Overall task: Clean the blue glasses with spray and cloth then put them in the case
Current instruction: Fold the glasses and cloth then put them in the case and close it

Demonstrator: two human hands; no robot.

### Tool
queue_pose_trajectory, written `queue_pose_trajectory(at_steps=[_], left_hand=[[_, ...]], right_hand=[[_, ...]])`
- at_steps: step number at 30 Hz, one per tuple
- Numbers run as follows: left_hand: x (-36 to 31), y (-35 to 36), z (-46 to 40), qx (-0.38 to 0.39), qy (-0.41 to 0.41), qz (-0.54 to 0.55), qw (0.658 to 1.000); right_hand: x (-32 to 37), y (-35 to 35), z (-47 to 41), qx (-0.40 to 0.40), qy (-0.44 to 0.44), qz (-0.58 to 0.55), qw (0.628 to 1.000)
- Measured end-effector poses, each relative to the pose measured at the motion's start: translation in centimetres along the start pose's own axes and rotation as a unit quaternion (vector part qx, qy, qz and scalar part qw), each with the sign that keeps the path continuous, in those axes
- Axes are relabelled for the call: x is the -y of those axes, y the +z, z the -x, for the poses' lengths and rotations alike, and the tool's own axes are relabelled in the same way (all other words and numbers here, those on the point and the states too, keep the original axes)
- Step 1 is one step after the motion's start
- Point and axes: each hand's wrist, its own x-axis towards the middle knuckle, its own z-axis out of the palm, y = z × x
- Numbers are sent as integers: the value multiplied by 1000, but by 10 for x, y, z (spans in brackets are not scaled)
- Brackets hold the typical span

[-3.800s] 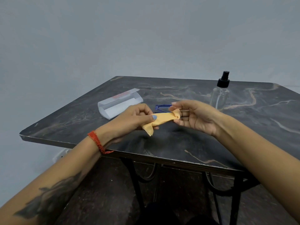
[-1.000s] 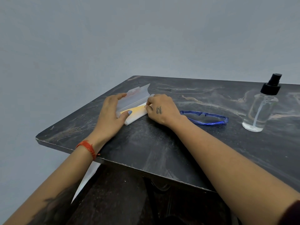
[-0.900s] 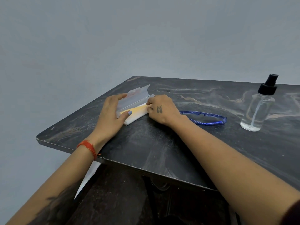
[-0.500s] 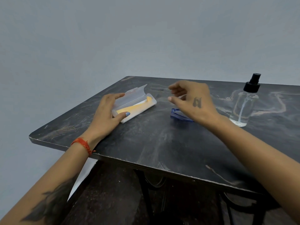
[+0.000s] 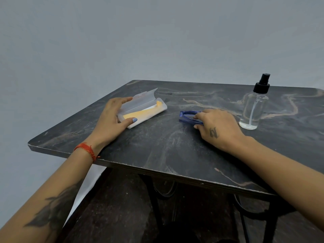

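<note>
**A:** Judging from how things lie, you are on the last leg. Your cloth (image 5: 140, 112) is folded and lying inside the case (image 5: 144, 112), so I take the spraying and wiping as finished, though nothing here proves the lenses are clean. What remains: lift the blue glasses (image 5: 188, 116), seat them in the case, drop the lid.

**B:** Where do the glasses sit, and what are your hands doing?

**A:** The glasses lie folded on the tabletop (image 5: 166, 146), between the case and the spray bottle (image 5: 252, 106), apart from both. Your right hand (image 5: 217, 128) is down on them, fingers and thumb curled round the frame; only the left end of the frame shows past the knuckles. Whether they have left the surface I cannot tell. Your left hand (image 5: 112, 120) grips the near end of the case, thumb on the front wall, fingers behind by the hinge, steadying it.

**B:** Contents of the containers?

**A:** Case: lid standing open toward the back, the orange cloth lying lengthwise along the tray and filling most of its floor. No glasses in it yet. You will be laying the frame on top of the cloth, so check that the lid can close over both. Bottle: upright, black pump cap on, clear, with only a shallow layer of liquid visible at the bottom.
</note>
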Motion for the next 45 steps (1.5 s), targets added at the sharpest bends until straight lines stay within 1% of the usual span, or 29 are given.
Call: queue_pose_trajectory(at_steps=[5, 14, 16, 19, 22, 26, 31, 34, 37, 40, 41, 43, 45], left_hand=[[-2, 0, 1, -1, -4, 0, 1000], [-1, 0, 1, 0, -11, -2, 1000], [-1, 0, 1, 2, -14, 1, 1000], [-2, 0, 0, -1, -11, 6, 1000], [-1, -1, 0, -1, -13, 17, 1000], [0, -1, 0, -3, -16, 34, 999], [3, 0, -1, -4, -19, 75, 997], [5, 0, -3, 0, -37, 95, 995], [7, -1, -3, 1, -41, 109, 993], [7, -1, -3, 5, -50, 118, 992], [7, -1, -3, 7, -53, 122, 991], [7, -1, -3, 7, -56, 129, 990], [7, 0, -4, 6, -59, 133, 989]], right_hand=[[-2, 0, -4, 20, -24, 50, 998], [-6, 1, -14, -31, -110, 56, 992], [-6, -3, -19, -61, -112, 25, 991], [-1, -14, -31, -116, -93, -68, 987], [7, -26, -45, -126, -49, -171, 976], [23, -34, -65, -109, 5, -343, 933], [46, -30, -85, -73, 32, -489, 868], [56, -20, -95, -61, 53, -567, 820], [61, -6, -106, -42, 88, -625, 774], [67, 13, -116, -21, 127, -687, 715], [69, 19, -118, -15, 138, -700, 701], [73, 30, -121, -6, 143, -711, 688], [76, 37, -122, -5, 146, -711, 688]])
